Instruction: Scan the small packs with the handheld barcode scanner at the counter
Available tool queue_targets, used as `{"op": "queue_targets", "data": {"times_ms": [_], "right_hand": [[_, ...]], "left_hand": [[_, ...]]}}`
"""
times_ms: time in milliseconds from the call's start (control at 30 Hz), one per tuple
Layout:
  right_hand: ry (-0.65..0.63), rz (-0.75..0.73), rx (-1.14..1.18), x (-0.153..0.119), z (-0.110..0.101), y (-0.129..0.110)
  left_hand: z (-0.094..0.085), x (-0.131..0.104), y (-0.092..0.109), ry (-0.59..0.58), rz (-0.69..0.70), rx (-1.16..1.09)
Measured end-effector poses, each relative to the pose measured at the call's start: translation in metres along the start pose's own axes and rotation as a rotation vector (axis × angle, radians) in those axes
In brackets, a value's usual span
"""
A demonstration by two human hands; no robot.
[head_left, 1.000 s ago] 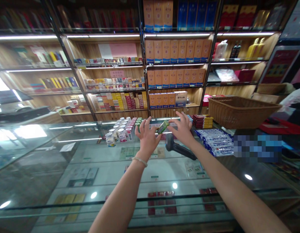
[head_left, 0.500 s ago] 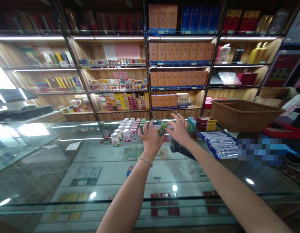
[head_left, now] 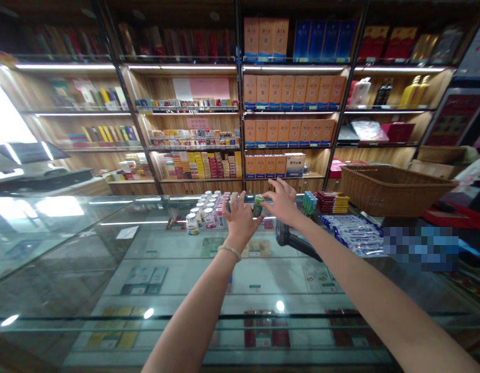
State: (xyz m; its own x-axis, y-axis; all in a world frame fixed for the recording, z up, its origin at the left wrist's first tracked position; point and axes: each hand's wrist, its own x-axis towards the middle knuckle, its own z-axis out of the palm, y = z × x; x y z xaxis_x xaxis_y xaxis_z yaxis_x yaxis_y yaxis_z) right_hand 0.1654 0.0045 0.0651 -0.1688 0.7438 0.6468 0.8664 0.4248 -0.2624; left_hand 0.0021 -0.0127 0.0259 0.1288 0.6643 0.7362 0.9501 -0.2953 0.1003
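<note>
The right hand grips the green pack near frame centre, over the desk. The left hand is beside it, half-curled; contact cannot be determined. Scanner: right of centre.

A white-and-blue box on the back shelf at two o'clock shows dark characters, apparently 洋河大曲. Chinese lettering on the pink sign at eleven o'clock and the orange boxes at one is too small to read, like the price tag beneath the glass surface at six.
</note>
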Motion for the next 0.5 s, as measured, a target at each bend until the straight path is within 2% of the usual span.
{"op": "queue_targets", "data": {"times_ms": [200,500], "right_hand": [[-0.057,-0.055,0.033,0.001,0.022,-0.025],[-0.111,-0.049,0.056,0.000,0.061,-0.058]], "left_hand": [[-0.004,-0.011,-0.037,-0.014,0.058,0.041],[-0.001,-0.031,-0.075,-0.051,0.006,0.092]]}}
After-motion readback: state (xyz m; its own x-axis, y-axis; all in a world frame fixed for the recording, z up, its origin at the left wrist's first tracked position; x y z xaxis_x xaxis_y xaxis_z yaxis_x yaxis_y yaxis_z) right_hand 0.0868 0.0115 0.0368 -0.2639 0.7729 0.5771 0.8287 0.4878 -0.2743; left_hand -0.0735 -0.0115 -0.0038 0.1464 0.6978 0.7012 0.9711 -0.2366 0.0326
